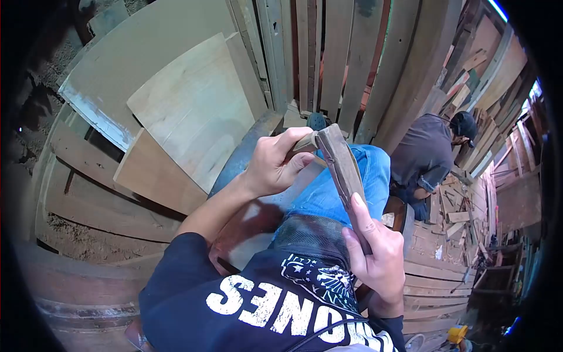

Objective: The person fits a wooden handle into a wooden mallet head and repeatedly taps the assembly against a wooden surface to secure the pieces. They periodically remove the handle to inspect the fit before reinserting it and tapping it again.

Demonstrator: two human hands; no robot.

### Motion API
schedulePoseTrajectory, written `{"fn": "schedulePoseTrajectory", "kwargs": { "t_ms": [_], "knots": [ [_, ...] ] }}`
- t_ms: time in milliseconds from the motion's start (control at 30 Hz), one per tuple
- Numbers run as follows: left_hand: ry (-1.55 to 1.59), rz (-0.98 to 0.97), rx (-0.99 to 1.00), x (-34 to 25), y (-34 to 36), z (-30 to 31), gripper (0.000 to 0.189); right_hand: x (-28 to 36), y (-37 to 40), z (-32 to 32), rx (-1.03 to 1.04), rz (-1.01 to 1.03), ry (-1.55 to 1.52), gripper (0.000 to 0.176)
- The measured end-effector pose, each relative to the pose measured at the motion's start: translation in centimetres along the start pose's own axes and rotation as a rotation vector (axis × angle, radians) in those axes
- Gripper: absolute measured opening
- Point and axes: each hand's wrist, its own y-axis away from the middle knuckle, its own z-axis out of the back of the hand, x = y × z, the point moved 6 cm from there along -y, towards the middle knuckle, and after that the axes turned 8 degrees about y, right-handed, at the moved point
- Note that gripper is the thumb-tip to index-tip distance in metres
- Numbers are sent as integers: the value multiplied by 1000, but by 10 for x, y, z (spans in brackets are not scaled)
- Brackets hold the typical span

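Observation:
A narrow, worn grey-brown piece of wood [340,161] is held at a slant above my jeans. My right hand [375,249] is closed round its lower end, with the index finger stretched along it. My left hand [278,161] is closed, its fingers wrapped round a short brownish piece [305,142] that meets the upper end of the wood at an angle. Whether the two pieces are joined cannot be told, since my left fingers hide much of the short one.
A pale plywood sheet [196,105] and larger boards [167,176] lie at the left. Upright planks [337,58] stand ahead. At the right a person in a dark cap [428,146] crouches near scattered wood scraps [457,217]. A yellow object [457,334] lies at lower right.

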Motion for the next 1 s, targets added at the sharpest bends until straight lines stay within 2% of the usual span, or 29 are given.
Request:
{"fn": "schedulePoseTrajectory", "kwargs": {
  "t_ms": [200,567,700,767,867,933,1000],
  "knots": [
    [-45,-51,15,-2,-1,-1,35,4,4,2,11,5,68,55],
    [12,21,-11,2,-6,3,33,2,0,7,23,20,50,55],
    [63,36,-25,3,-6,4,32,-7,6,29,-256,-55,-78,54],
    [76,33,-21,1,-6,4,33,-8,5,25,-246,-86,-115,58],
    [20,36,-14,1,-5,6,33,-1,-8,-3,101,38,-13,63],
    [16,9,-22,1,-5,6,33,-5,-10,1,115,-13,-35,65],
    [59,-7,-25,1,-5,6,32,-7,-11,25,-157,81,-41,66]
  ]
}}
